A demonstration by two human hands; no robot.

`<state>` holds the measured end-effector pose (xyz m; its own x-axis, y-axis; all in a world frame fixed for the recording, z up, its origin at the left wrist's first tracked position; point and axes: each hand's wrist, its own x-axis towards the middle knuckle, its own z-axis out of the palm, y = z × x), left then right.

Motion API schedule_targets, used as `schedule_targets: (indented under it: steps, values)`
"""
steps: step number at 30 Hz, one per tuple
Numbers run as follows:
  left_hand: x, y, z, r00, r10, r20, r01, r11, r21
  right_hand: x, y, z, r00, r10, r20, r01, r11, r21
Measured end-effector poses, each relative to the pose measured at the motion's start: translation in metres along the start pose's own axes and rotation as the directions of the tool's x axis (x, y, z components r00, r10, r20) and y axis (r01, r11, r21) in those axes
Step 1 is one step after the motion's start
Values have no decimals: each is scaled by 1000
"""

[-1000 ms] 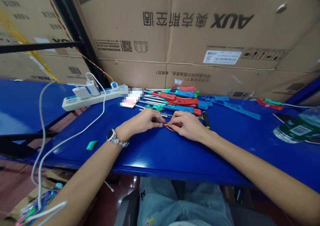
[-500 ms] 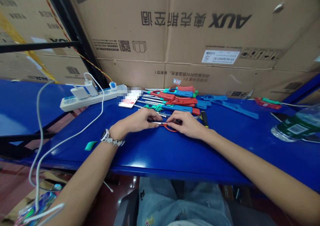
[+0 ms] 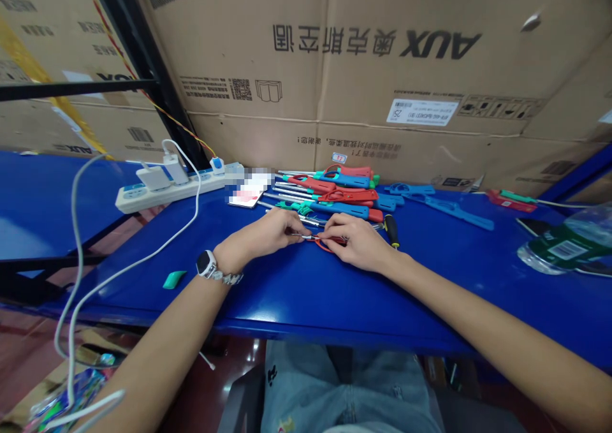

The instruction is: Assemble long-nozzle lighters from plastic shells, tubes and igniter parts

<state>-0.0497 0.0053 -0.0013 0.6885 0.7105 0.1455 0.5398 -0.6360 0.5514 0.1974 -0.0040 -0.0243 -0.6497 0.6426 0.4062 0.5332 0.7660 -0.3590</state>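
A red long-nosed lighter (image 3: 324, 247) is held low over the blue table between both hands; its handle part is mostly hidden by fingers. My left hand (image 3: 272, 234) pinches the lighter's thin metal tube near its tip end. My right hand (image 3: 359, 242) is closed around the red body, thumb and fingertips pressed at the start of the tube. Just behind the hands lies a pile of blue, red and green long-nosed lighters (image 3: 344, 208), tubes pointing left. Beside my right hand rests a black-and-yellow screwdriver (image 3: 391, 230).
A white power strip (image 3: 165, 194) with plugs and cables stands at the left, beside a phone (image 3: 251, 189). Blue handle shells (image 3: 449, 206) lie right of the pile. A green-labelled bottle (image 3: 564, 245) is far right, a small green piece (image 3: 174, 279) front left. Cardboard (image 3: 315, 69) walls the back.
My left fingers have shifted slightly along the lighter's tube and the wrist has turned a little. My right fingers have closed further over the red body.
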Motion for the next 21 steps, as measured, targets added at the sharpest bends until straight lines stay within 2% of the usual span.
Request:
schedule_targets:
  steps: [5,13,21]
  values:
    - [-1,-1,2,999,40,-8,-39,996,84,-1,1,1,1000,-22,-5,22,999,-44]
    - [2,-4,6,1000,12,8,-12,994,109,-2,-3,-3,1000,-24,17,24,998,-55]
    - [-1,4,9,1000,6,3,-7,964,264,-5,-3,-7,998,-13,58,14,1000,-25]
